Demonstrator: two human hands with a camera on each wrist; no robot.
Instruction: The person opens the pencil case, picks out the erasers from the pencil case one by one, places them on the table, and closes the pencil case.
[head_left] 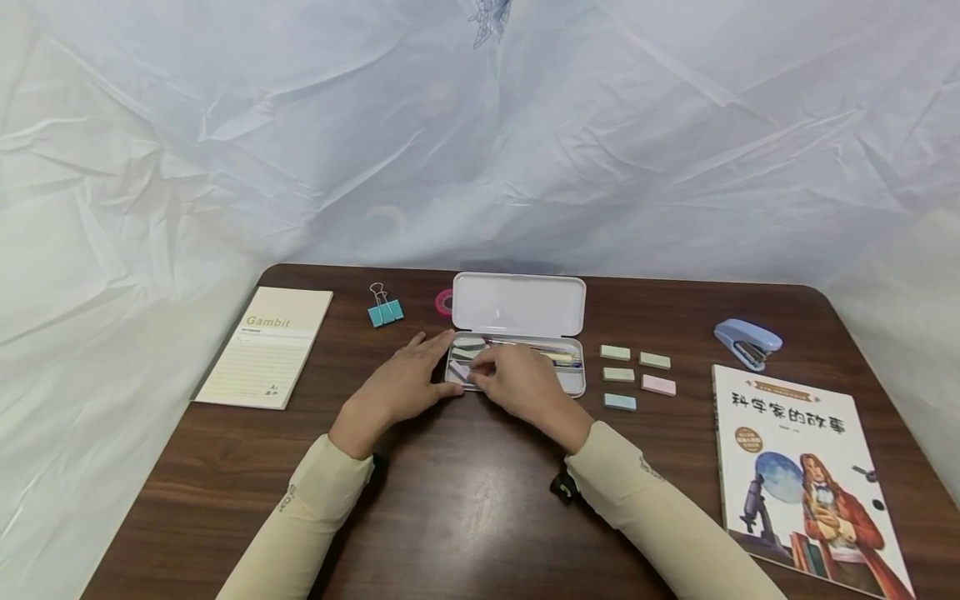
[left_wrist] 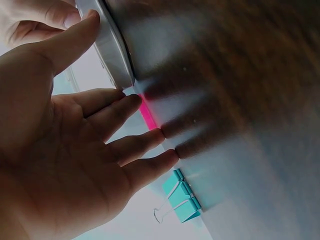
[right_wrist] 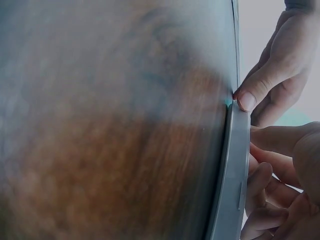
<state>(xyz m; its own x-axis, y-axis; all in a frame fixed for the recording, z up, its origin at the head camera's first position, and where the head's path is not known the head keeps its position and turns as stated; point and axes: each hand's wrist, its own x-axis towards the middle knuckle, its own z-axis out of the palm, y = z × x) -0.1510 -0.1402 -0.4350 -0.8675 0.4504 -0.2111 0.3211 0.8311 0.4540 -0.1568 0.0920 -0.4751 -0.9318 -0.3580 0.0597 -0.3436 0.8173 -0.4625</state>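
An open white pencil case [head_left: 572,382] lies in the middle of the table, its lid [head_left: 519,303] tilted back. Inside are pens [head_left: 564,358] and a lilac eraser [head_left: 459,370] at the left front. My right hand [head_left: 522,385] reaches into the case with curled fingers, thumb and forefinger pinching at the lilac eraser; its own fingers partly hide the contact. Spread at the case's left end is my left hand [head_left: 401,382], fingers straight, its thumb touching the front left corner. From the left wrist view, the case's wall [left_wrist: 112,50] shows beside that thumb.
Several pastel erasers [head_left: 618,375] lie right of the case. Further right are a blue stapler [head_left: 748,340] and a picture-covered book [head_left: 810,475]. A pink tape roll [head_left: 444,302], a teal binder clip [head_left: 386,312] and a notepad [head_left: 262,350] lie to the left.
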